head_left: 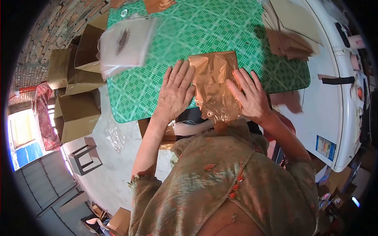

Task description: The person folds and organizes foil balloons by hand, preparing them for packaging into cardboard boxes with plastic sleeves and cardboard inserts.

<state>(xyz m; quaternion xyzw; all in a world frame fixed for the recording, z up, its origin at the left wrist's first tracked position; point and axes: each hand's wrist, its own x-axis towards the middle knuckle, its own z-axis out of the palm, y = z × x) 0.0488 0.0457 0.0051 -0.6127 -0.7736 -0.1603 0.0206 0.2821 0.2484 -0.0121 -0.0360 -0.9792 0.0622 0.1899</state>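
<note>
A copper-brown folded item in a clear plastic bag point(214, 74) lies at the near edge of the green checked tabletop point(181, 35). Its loose, crinkled plastic end hangs toward my body. Along the bag's left side my left hand point(176, 88) lies flat, fingers stretched out and the thumb side against the plastic. My right hand point(251, 96) is open too, its fingers spread over the right edge of the bag. Neither hand grips anything. A stack of clear plastic bags with dark print point(130, 45) lies to the left on the table.
Flat tan sheets point(289, 31) are piled at the far right. Copper-brown pieces point(159, 4) lie at the far edge. Open cardboard boxes point(78, 114) stand left of the table, near a small grey stool point(84, 157). A white appliance point(315, 114) is on the right.
</note>
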